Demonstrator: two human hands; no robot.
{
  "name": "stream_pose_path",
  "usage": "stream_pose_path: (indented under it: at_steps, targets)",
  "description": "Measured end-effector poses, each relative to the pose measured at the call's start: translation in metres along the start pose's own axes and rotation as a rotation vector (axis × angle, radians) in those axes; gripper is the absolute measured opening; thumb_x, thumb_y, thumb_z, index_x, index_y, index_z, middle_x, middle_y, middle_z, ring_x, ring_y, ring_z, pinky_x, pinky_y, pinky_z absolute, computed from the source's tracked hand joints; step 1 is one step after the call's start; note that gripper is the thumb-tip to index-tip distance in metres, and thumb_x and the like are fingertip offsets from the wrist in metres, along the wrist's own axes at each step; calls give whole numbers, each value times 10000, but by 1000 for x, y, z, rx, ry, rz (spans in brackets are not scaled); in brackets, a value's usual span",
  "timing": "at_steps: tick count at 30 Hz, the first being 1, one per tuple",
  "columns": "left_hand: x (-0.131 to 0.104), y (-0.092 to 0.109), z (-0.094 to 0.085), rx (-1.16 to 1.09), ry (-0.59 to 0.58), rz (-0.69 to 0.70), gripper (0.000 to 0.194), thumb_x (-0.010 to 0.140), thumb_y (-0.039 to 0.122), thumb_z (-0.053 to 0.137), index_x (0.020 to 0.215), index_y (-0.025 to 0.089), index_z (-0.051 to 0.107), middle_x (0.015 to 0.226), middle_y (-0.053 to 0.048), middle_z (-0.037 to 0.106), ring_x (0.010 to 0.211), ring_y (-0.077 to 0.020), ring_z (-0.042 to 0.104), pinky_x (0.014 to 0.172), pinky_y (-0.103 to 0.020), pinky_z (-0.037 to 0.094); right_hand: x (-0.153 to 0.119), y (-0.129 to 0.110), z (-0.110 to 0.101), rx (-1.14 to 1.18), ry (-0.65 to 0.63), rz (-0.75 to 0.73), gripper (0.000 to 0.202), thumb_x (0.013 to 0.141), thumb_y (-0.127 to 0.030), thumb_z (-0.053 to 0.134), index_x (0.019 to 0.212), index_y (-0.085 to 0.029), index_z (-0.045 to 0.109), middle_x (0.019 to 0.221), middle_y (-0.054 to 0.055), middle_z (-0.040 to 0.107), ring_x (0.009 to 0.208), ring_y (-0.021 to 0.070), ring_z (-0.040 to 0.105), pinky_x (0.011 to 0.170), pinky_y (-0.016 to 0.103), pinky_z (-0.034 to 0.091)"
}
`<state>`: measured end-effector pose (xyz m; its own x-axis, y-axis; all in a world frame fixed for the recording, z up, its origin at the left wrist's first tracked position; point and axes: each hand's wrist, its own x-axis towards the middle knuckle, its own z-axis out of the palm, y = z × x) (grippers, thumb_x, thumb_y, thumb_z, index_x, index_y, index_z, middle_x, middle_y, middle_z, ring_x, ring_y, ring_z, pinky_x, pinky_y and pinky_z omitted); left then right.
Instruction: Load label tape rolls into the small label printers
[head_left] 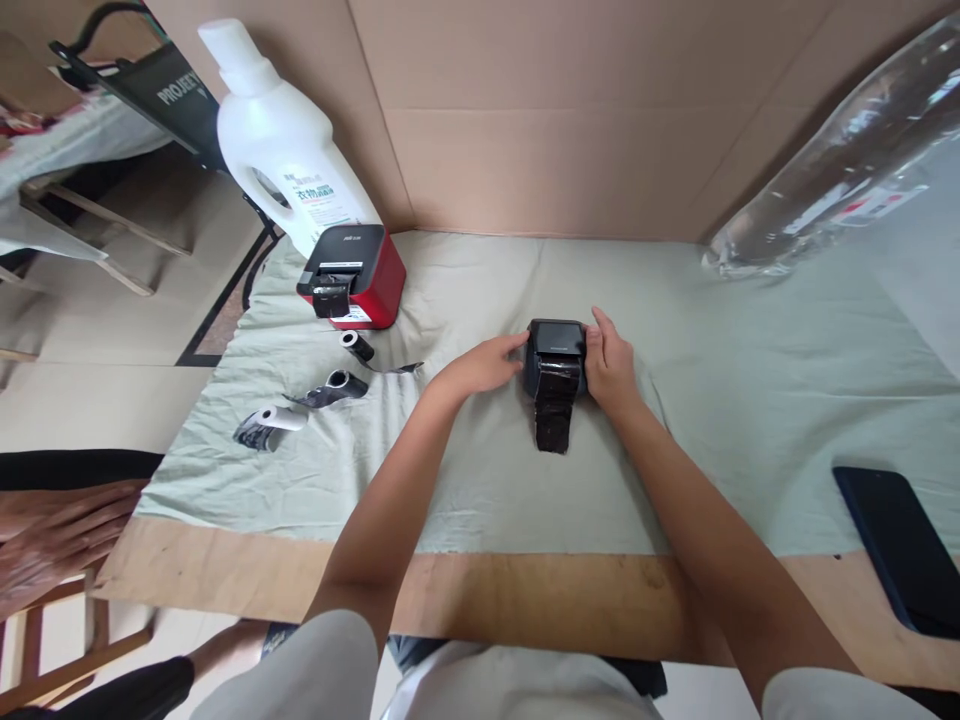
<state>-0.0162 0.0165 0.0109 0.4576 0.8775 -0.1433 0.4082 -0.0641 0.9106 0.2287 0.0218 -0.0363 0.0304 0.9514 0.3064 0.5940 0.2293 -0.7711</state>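
A small black label printer sits on the cloth in front of me. From its front hangs a strip of shiny black paper that reaches down onto the cloth. My left hand grips the printer's left side with the fingertips. On the other side, my right hand is closed around the right edge, its thumb at the front and a finger pointing up behind. The printer's underside and back are hidden.
A red and black printer with a black strip stands at left, by a white detergent bottle. Several paper rolls lie below it. At right are a phone and a plastic-wrapped bundle. Another person's hand shows far left.
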Motion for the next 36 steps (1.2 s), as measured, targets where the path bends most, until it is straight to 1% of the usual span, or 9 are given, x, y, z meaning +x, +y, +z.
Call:
stream_pose_path:
  at_steps: [3, 7, 12, 18, 22, 25, 30, 33, 36]
  targets:
    - [-6, 9, -1, 4, -10, -57, 758, 815, 196, 578, 1572, 204, 538, 1683, -66, 427, 1590, -306, 382, 1328, -459, 256, 0, 2, 1, -51, 28, 3, 841, 1032, -747, 253, 1507, -143, 595, 1005, 125, 803, 989, 314, 742, 941, 469, 561]
    - [-9, 17, -2, 50, 16, -164, 789, 824, 205, 571, 1608, 195, 486, 1764, -52, 225, 1647, -289, 242, 1338, -411, 238, 1, 4, 2, -43, 23, -8, 835, 1048, -715, 239, 1531, -119, 570, 1044, 139, 807, 958, 302, 747, 904, 443, 565]
    - [-5, 18, 0, -36, 56, -116, 788, 866, 245, 569, 1642, 231, 432, 1744, -6, 294, 1645, -261, 253, 1355, -391, 197, 1, 4, 3, 23, 66, -1, 803, 1045, -721, 246, 1512, -164, 588, 1119, 138, 815, 1013, 305, 767, 914, 452, 588]
    - [14, 16, 10, -37, 69, -59, 765, 977, 540, 532, 1674, 279, 355, 1751, 24, 263, 1644, -269, 259, 1341, -401, 226, 3, 5, 6, 71, 67, 10, 769, 1047, -709, 272, 1479, -162, 596, 1175, 149, 812, 1126, 319, 759, 1035, 508, 563]
    - [19, 11, 17, 147, 123, -88, 685, 1005, 586, 481, 1633, 317, 431, 1728, 19, 351, 1652, -300, 230, 1353, -471, 148, 6, 8, 8, 35, 103, 18, 706, 1048, -674, 307, 1415, -170, 639, 1149, 153, 816, 1129, 331, 759, 1063, 535, 546]
    - [18, 11, 26, 242, 209, -51, 629, 1030, 522, 466, 1601, 259, 481, 1685, -62, 452, 1600, -304, 357, 1331, -488, 212, 8, 10, 9, 9, 110, 9, 663, 1052, -649, 312, 1391, -188, 648, 1120, 147, 820, 1093, 326, 768, 1047, 534, 554]
    - [18, 39, 28, 401, 441, 268, 353, 1014, 312, 510, 1241, 200, 756, 1379, -109, 700, 1315, -247, 622, 1180, -390, 438, 9, 11, 8, -5, 97, -13, 628, 1057, -612, 305, 1378, -191, 642, 1106, 146, 818, 1077, 322, 764, 1024, 514, 559]
    - [26, 68, 16, 546, 318, 350, 312, 1010, 264, 504, 1046, 228, 812, 1166, -63, 785, 1086, -211, 709, 1000, -328, 522, 10, 12, 8, -10, 83, -4, 619, 1057, -590, 303, 1385, -183, 634, 1139, 156, 807, 1105, 327, 749, 1020, 507, 554]
    - [46, 88, 7, 827, 111, 216, 248, 912, 190, 596, 928, 230, 841, 996, -58, 813, 952, -225, 731, 860, -317, 523, 10, 13, 9, -20, 75, 7, 611, 1057, -569, 308, 1403, -177, 624, 1174, 173, 793, 1121, 336, 735, 1015, 504, 545]
